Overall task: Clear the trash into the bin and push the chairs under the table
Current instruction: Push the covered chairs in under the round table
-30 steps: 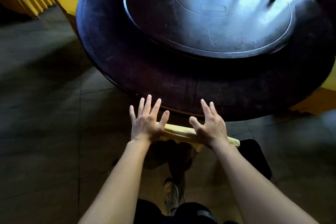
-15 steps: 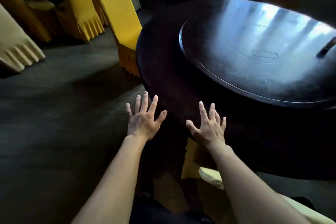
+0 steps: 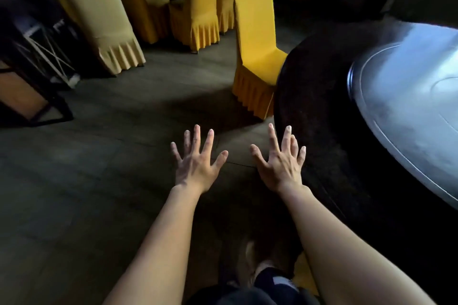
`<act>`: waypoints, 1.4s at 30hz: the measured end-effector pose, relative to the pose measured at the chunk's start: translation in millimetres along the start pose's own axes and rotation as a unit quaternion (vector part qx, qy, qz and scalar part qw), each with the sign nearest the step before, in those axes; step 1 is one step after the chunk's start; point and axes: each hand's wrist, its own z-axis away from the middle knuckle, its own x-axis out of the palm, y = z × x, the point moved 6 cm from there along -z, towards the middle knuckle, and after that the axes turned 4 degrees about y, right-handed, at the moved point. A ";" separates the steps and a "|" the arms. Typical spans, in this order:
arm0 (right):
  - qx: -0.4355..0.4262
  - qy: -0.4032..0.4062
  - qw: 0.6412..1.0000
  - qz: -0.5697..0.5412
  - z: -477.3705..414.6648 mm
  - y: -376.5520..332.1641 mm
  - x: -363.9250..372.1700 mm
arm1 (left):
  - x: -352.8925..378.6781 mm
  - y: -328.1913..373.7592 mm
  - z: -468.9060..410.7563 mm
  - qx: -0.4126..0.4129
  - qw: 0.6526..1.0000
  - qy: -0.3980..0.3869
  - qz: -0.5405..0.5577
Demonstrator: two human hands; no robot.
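left hand (image 3: 198,163) flat, fingers straight and fanned wide, palm down, holding nothing, over the dark matte tiled floor (image 3: 99,156). right hand (image 3: 282,163) the same: fingers splayed, empty, its outer fingers overlapping the rim of the round dark-wood table (image 3: 309,106) in this view; contact cannot be told. both forearms bare. the table top is near black with a dull grain, and carries a large round glass turntable (image 3: 409,106), smooth and glossy, throwing back pale blue light, with a thin bright edge. bright yellow cloth-covered chair (image 3: 257,39) stands upright at the table's far left edge, tall rounded back, pleated skirt down to the floor, front of its seat meeting the table rim. well apart from the table, a pale beige cloth-covered chair (image 3: 104,22) with the same pleated skirt leans back, and behind it a cluster of yellow covered chairs (image 3: 198,7) stands close together. far left, a dark metal folding frame (image 3: 37,52) with crossed thin bars, blurred. at the bottom, a scrap of yellow cloth (image 3: 302,275) shows just beside the right forearm, under the table's near edge; too little shows to tell its shape.
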 end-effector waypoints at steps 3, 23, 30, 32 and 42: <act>-0.021 -0.019 0.999 0.020 -35.9 -26.9 19.5 | -2.1 -31.6 -28.1 -0.026 1.000 0.007 0.002; -0.111 -0.054 0.991 0.043 -390.4 -201.4 72.6 | -37.0 -155.0 -350.1 -0.146 0.988 0.046 0.024; -0.114 -0.060 0.989 0.071 -481.4 -257.8 109.6 | -37.0 -212.5 -444.2 -0.167 0.986 0.018 0.009; -0.104 -0.051 0.991 0.071 -512.9 -272.1 121.0 | -36.6 -230.6 -482.3 -0.161 0.987 0.020 0.014; -0.013 -0.020 0.998 0.063 -659.2 -350.1 146.7 | -55.2 -306.5 -671.3 -0.105 0.994 0.004 0.015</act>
